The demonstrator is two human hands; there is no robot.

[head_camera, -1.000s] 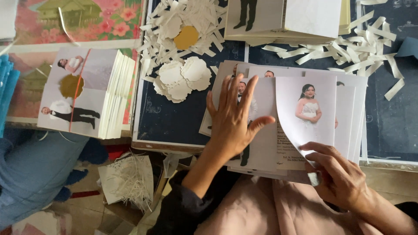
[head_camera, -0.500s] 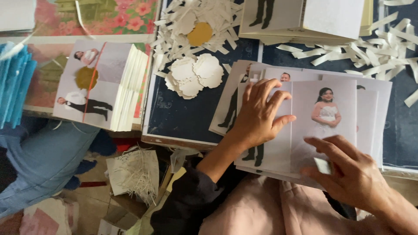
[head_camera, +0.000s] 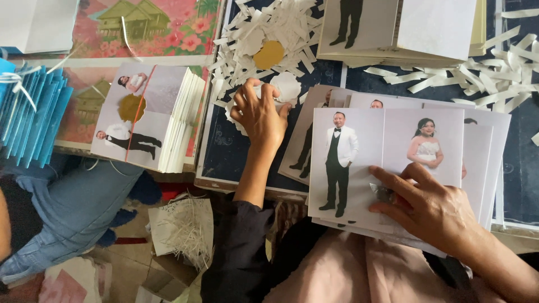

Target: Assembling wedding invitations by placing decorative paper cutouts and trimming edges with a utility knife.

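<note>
My left hand (head_camera: pixel 259 115) reaches forward onto a small pile of white scalloped paper discs (head_camera: pixel 286 87) on the dark board, fingers curled over them. My right hand (head_camera: pixel 431 209) presses flat on the lower edge of a fanned stack of printed photo cards (head_camera: pixel 387 151); the top card shows a man in a white jacket and a woman in a white dress. A small shiny piece sits under my right fingers. A gold disc (head_camera: pixel 269 54) lies among white paper strips beyond my left hand.
A thick stack of cards (head_camera: pixel 147 115) with a gold disc stands at the left. Blue folded cards (head_camera: pixel 28 115) lie at the far left. More card stacks (head_camera: pixel 401 28) and paper strips (head_camera: pixel 477 76) sit at the back. Another person's jeans (head_camera: pixel 62 207) are below left.
My left hand has left the photo cards and moved forward and left to the white discs. The top card now lies flat, showing both figures. My right hand stays on the stack.
</note>
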